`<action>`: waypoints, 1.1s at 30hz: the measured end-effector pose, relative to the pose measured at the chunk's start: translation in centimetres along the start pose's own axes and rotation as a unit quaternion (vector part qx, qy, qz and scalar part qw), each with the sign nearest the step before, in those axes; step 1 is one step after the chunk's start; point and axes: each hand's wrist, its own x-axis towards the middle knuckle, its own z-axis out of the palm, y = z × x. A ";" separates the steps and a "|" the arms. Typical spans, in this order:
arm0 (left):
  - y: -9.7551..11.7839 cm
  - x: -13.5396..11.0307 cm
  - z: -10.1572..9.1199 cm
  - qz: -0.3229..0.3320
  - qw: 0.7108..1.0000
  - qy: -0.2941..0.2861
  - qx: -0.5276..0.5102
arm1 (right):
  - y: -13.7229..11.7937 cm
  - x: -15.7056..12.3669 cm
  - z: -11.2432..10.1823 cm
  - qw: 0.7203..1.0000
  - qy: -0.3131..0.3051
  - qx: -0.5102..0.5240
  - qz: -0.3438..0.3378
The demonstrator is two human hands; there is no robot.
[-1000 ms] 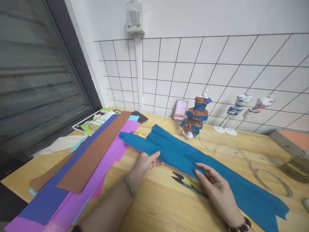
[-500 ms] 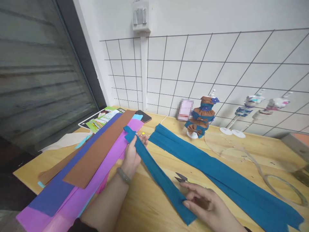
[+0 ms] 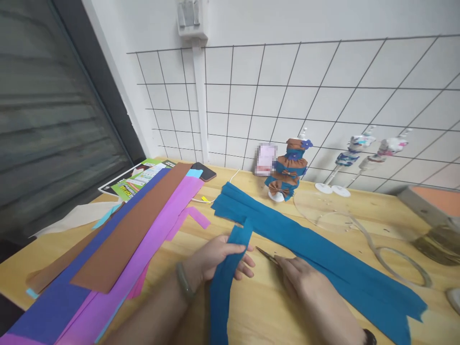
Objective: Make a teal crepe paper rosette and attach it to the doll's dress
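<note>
My left hand (image 3: pixel 215 256) is closed on a narrow teal paper strip (image 3: pixel 224 287), thumb on top; the strip's upper end stands up and the rest hangs toward me over the wooden table (image 3: pixel 251 311). My right hand (image 3: pixel 309 292) lies just right of it, fingers together over the handles of small scissors (image 3: pixel 266 255), whose pointed blades stick out to the left. Beyond both hands a wide, folded teal paper band (image 3: pixel 323 254) runs diagonally from centre to the right edge.
Long brown (image 3: pixel 129 230), blue (image 3: pixel 72 292) and purple (image 3: pixel 151 235) paper strips lie at left, leaflets (image 3: pixel 138 179) and a phone (image 3: pixel 201 171) behind them. A paper-dressed doll (image 3: pixel 287 167), two figures on stands (image 3: pixel 354 153), a clear plastic ring (image 3: pixel 398 261) and a box (image 3: pixel 431 206) stand near the gridded wall.
The narrow teal strip, stretched between both hands before, is now held only by my left hand, nearer me. My right hand has let go of it and moved onto the scissors.
</note>
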 end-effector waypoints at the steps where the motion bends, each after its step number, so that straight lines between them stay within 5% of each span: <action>1: -0.3 0.1 0.2 -0.004 1.000 -0.007 0.012 | 0.3 0.0 0.1 0.999 0.006 0.025 0.031; 6: -0.9 0.3 0.5 0.016 0.999 -0.030 0.042 | 0.6 0.5 -0.3 0.951 0.020 0.254 0.176; 17: -0.5 -0.2 0.8 -0.004 0.986 -0.122 0.117 | -0.4 0.5 -1.1 0.844 -0.104 0.467 0.243; 24: -0.9 0.2 0.9 -0.020 0.980 -0.151 0.129 | -0.8 0.5 -1.1 0.831 -0.113 0.494 0.229; 33: -1.2 0.3 0.9 -0.021 0.978 -0.152 0.139 | -1.3 0.7 -1.0 0.846 -0.089 0.481 0.211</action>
